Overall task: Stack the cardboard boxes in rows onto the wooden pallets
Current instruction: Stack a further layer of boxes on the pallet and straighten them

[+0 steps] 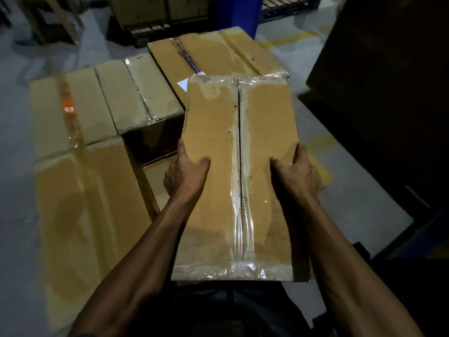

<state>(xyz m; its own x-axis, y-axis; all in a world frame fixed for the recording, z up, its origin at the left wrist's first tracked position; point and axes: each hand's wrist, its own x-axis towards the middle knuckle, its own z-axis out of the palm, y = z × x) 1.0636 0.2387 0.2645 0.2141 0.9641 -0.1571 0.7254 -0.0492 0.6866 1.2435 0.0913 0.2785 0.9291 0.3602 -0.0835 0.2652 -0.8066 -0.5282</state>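
A long taped cardboard box (218, 190) is held in front of me, its far end pointing away. My left hand (184, 171) grips its left edge, thumb on top and fingers down the side. My right hand (301, 173) grips the right edge the same way. Below and to the left lie several stacked boxes: a large one (90, 215) at the near left, a pair (104, 100) behind it, and one (209, 54) beyond the held box. A gap (153, 142) shows between them. Whatever the boxes rest on is hidden beneath them.
A tall dark stack (388, 69) rises at the right. Grey floor (352, 190) with a yellow line runs between it and me. Farther back stand more boxes on a wooden pallet (150, 30) and a blue object (240, 10).
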